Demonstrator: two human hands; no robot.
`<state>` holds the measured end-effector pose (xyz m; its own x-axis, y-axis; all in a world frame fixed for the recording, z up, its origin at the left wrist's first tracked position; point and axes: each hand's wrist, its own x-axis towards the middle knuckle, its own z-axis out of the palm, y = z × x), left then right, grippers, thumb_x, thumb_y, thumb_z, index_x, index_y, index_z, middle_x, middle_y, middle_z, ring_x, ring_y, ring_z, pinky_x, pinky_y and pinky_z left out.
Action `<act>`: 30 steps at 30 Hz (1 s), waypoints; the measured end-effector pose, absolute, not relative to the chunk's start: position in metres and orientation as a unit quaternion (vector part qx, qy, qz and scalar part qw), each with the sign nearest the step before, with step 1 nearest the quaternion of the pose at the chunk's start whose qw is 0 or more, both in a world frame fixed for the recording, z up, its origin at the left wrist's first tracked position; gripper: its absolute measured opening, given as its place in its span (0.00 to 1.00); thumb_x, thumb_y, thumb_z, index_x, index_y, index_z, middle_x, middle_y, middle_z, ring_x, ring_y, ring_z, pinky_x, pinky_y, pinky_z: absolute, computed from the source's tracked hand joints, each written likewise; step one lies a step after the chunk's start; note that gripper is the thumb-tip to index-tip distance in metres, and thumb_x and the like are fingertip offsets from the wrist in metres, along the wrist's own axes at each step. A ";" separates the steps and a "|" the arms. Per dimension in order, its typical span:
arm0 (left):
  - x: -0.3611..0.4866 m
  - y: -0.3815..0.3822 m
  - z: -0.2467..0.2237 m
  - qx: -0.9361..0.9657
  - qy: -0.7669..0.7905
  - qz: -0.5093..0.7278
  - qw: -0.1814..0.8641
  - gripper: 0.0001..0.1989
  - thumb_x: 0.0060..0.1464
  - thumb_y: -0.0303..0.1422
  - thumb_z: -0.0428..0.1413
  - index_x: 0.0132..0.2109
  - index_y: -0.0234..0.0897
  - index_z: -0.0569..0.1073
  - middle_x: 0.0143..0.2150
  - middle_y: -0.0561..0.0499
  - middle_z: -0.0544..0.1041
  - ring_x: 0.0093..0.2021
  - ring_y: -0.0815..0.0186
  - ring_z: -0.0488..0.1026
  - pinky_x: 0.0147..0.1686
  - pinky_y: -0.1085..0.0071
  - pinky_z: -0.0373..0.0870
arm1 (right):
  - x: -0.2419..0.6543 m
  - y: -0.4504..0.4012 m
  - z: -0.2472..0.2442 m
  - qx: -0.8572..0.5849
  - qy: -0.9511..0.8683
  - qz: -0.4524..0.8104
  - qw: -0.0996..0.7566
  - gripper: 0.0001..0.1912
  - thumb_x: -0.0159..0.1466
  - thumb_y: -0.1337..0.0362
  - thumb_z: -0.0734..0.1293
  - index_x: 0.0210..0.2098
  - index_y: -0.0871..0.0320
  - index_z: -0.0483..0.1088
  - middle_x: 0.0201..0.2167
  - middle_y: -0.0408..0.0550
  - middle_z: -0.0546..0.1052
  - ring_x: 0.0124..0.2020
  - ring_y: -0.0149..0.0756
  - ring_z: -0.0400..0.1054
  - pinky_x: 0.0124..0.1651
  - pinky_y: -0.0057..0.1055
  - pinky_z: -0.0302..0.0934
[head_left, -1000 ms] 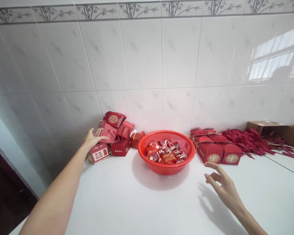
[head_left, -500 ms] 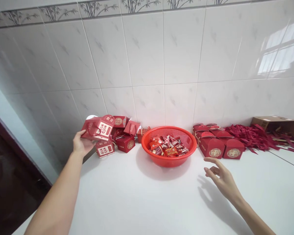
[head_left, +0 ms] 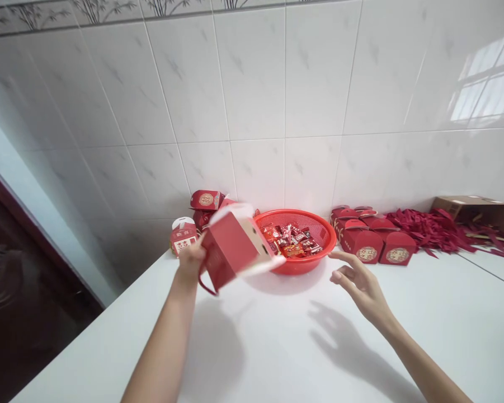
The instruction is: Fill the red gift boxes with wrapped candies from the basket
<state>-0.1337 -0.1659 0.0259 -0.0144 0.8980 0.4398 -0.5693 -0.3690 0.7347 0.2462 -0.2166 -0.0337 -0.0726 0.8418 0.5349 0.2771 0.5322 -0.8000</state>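
My left hand grips a red paper box, which is tilted in the air with its flaps apart and a red cord loop hanging down. Motion blurs its pale flaps. The box overlaps the left side of a red plastic basket that holds wrapped candies. To the basket's right, my right hand hovers above the white table with its fingers curved, apart and empty. Another red box with white-backed lettering stands behind my left hand.
More red boxes are piled at the back left. Several closed red boxes stand right of the basket, beside dark red ribbons and a cardboard box. A tiled wall rises behind the white table.
My left hand has carried the red box rightward from the pile toward the basket, turning it so its flaps face right. My right hand has shifted slightly left toward the basket.
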 end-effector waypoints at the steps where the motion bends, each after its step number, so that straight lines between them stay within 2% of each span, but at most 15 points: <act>1: -0.120 -0.173 0.018 0.479 0.186 0.654 0.556 0.25 0.21 0.28 0.74 0.35 0.36 0.79 0.39 0.46 0.83 0.56 0.39 0.74 0.54 0.52 0.73 | 0.241 -0.222 -0.025 -0.368 -0.697 0.259 0.558 0.20 0.68 0.52 0.66 0.56 0.51 0.69 0.41 0.51 0.79 0.38 0.40 0.76 0.42 0.38 0.72; 3: -0.093 -0.189 0.006 0.528 0.189 0.568 0.603 0.39 0.18 0.28 0.75 0.47 0.36 0.80 0.49 0.42 0.82 0.59 0.35 0.71 0.56 0.49 0.70 | 0.233 -0.235 -0.006 -0.288 -0.730 0.258 0.564 0.16 0.69 0.55 0.66 0.56 0.48 0.73 0.57 0.54 0.74 0.54 0.45 0.72 0.52 0.40 0.71; 5: -0.071 -0.204 -0.003 0.600 0.160 0.461 0.634 0.44 0.24 0.29 0.74 0.56 0.42 0.76 0.60 0.44 0.76 0.65 0.38 0.66 0.62 0.50 0.64 | 0.226 -0.249 0.009 -0.225 -0.772 0.262 0.533 0.13 0.70 0.57 0.65 0.51 0.46 0.77 0.67 0.50 0.65 0.66 0.49 0.62 0.62 0.45 0.64; 7: -0.057 -0.218 -0.010 0.613 0.141 0.416 0.656 0.42 0.31 0.27 0.69 0.59 0.46 0.73 0.62 0.47 0.74 0.66 0.43 0.64 0.63 0.52 0.60 | 0.223 -0.262 0.018 -0.201 -0.816 0.259 0.475 0.11 0.69 0.57 0.66 0.47 0.47 0.80 0.71 0.47 0.59 0.70 0.52 0.55 0.66 0.49 0.59; 10: -0.048 -0.232 -0.019 0.560 0.162 0.405 0.704 0.40 0.34 0.23 0.59 0.59 0.49 0.69 0.61 0.50 0.74 0.63 0.49 0.68 0.58 0.58 0.65 | 0.222 -0.273 0.020 -0.248 -0.858 0.235 0.385 0.11 0.68 0.59 0.67 0.48 0.49 0.79 0.71 0.49 0.60 0.71 0.52 0.52 0.66 0.49 0.59; 12: -0.048 -0.237 -0.025 0.529 0.181 0.399 0.727 0.41 0.32 0.22 0.55 0.58 0.49 0.68 0.60 0.50 0.75 0.60 0.51 0.71 0.51 0.62 0.68 | 0.223 -0.275 0.015 -0.292 -0.860 0.218 0.358 0.12 0.68 0.61 0.66 0.50 0.50 0.77 0.67 0.52 0.65 0.70 0.51 0.54 0.63 0.46 0.63; 14: -0.049 -0.239 -0.031 0.514 0.195 0.397 0.735 0.41 0.31 0.22 0.53 0.58 0.48 0.67 0.58 0.51 0.76 0.59 0.51 0.72 0.48 0.64 0.69 | 0.225 -0.273 0.008 -0.324 -0.846 0.213 0.365 0.14 0.69 0.61 0.64 0.52 0.50 0.74 0.62 0.54 0.71 0.63 0.49 0.65 0.56 0.41 0.70; 16: -0.049 -0.237 -0.035 0.517 0.219 0.396 0.726 0.40 0.31 0.22 0.52 0.57 0.48 0.69 0.60 0.51 0.75 0.61 0.50 0.70 0.50 0.62 0.68 | 0.227 -0.269 0.000 -0.354 -0.824 0.220 0.384 0.14 0.69 0.62 0.62 0.52 0.52 0.73 0.53 0.54 0.77 0.47 0.42 0.75 0.44 0.35 0.74; 18: -0.046 -0.234 -0.038 0.534 0.271 0.413 0.686 0.37 0.33 0.22 0.52 0.55 0.48 0.71 0.62 0.51 0.74 0.65 0.50 0.66 0.57 0.58 0.63 | 0.228 -0.266 -0.006 -0.382 -0.803 0.223 0.401 0.14 0.69 0.63 0.60 0.49 0.53 0.74 0.42 0.51 0.81 0.33 0.36 0.75 0.35 0.31 0.74; 19: -0.044 -0.233 -0.039 0.543 0.302 0.435 0.652 0.34 0.36 0.23 0.53 0.55 0.48 0.72 0.63 0.50 0.74 0.66 0.50 0.64 0.61 0.56 0.60 | 0.228 -0.264 -0.008 -0.394 -0.795 0.221 0.405 0.14 0.68 0.64 0.59 0.47 0.54 0.75 0.38 0.49 0.81 0.30 0.35 0.74 0.33 0.31 0.73; 22: -0.036 -0.237 -0.034 0.573 0.355 0.537 0.507 0.25 0.47 0.29 0.58 0.54 0.47 0.75 0.63 0.48 0.73 0.68 0.51 0.61 0.67 0.53 0.53 | 0.224 -0.262 -0.010 -0.424 -0.776 0.220 0.411 0.15 0.65 0.64 0.60 0.45 0.56 0.77 0.34 0.49 0.81 0.29 0.35 0.74 0.32 0.31 0.73; 24: -0.028 -0.245 -0.027 0.611 0.359 0.570 0.416 0.15 0.52 0.35 0.60 0.48 0.45 0.79 0.64 0.47 0.72 0.68 0.49 0.61 0.68 0.53 0.53 | 0.221 -0.261 -0.011 -0.438 -0.764 0.226 0.416 0.16 0.64 0.64 0.60 0.44 0.57 0.77 0.35 0.50 0.82 0.30 0.36 0.74 0.33 0.31 0.74; 26: -0.020 -0.254 -0.018 0.665 0.380 0.540 0.349 0.09 0.56 0.38 0.59 0.41 0.44 0.82 0.66 0.47 0.69 0.68 0.48 0.60 0.67 0.53 0.55 | 0.217 -0.260 -0.013 -0.445 -0.755 0.235 0.421 0.16 0.64 0.63 0.61 0.44 0.57 0.78 0.36 0.50 0.82 0.31 0.36 0.75 0.33 0.31 0.74; 30: -0.008 -0.263 -0.006 0.713 0.465 0.454 0.264 0.08 0.57 0.39 0.60 0.37 0.45 0.84 0.65 0.46 0.69 0.66 0.45 0.63 0.66 0.48 0.57 | 0.213 -0.257 -0.016 -0.449 -0.737 0.262 0.432 0.17 0.64 0.60 0.61 0.45 0.57 0.78 0.38 0.51 0.82 0.32 0.38 0.76 0.33 0.32 0.75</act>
